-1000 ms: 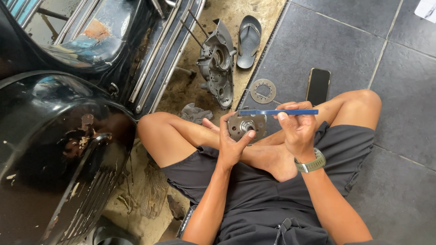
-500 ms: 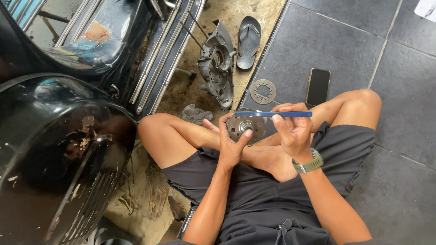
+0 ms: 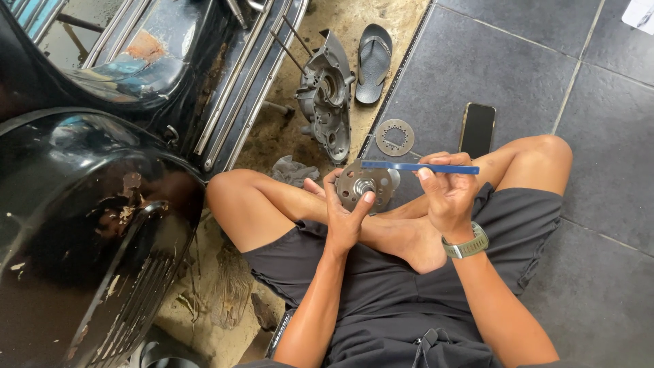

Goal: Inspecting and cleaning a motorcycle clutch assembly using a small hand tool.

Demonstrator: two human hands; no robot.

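Note:
I sit cross-legged on the floor. My left hand grips a round grey metal hub part with a central boss, held upright in front of my knees. My right hand, with a watch on its wrist, holds a thin flat blue strip level, and the strip's left end lies across the top rim of the round part.
A black scooter body fills the left side. An engine casing and a sandal lie on the sandy ground ahead. On the grey tiles lie a toothed metal ring and a phone; a rag sits by my left knee.
The blue strip has slid a little to the left across the round part, with my right hand moving with it. My left hand has kept still.

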